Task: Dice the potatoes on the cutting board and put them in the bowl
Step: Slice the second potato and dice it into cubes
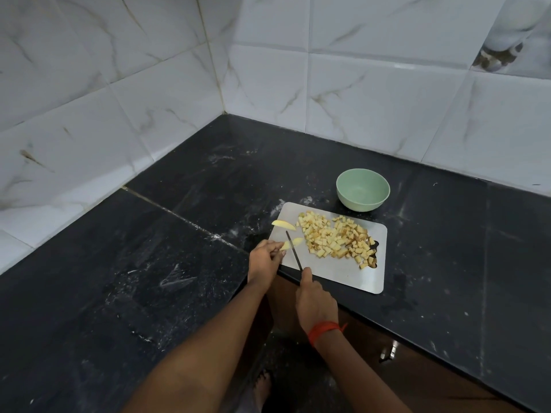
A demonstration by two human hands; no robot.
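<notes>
A steel-grey cutting board [337, 272] lies at the counter's front edge. A heap of diced potato [334, 236] covers its middle and right. A potato slice [283, 224] lies alone at the board's far left corner. My left hand [264, 259] pinches a second potato strip [293, 242] against the board's left edge. My right hand [313, 299] grips a dark knife [293, 250], its blade laid across that strip. The pale green bowl [363, 189] stands just behind the board, with nothing visible inside.
The black stone counter [179, 263] forms an L in a corner of white marble-patterned wall tiles [149, 84]. Whitish smears mark the counter. A cabinet front and handle [387, 351] show below the counter edge at the right, and a foot on the floor.
</notes>
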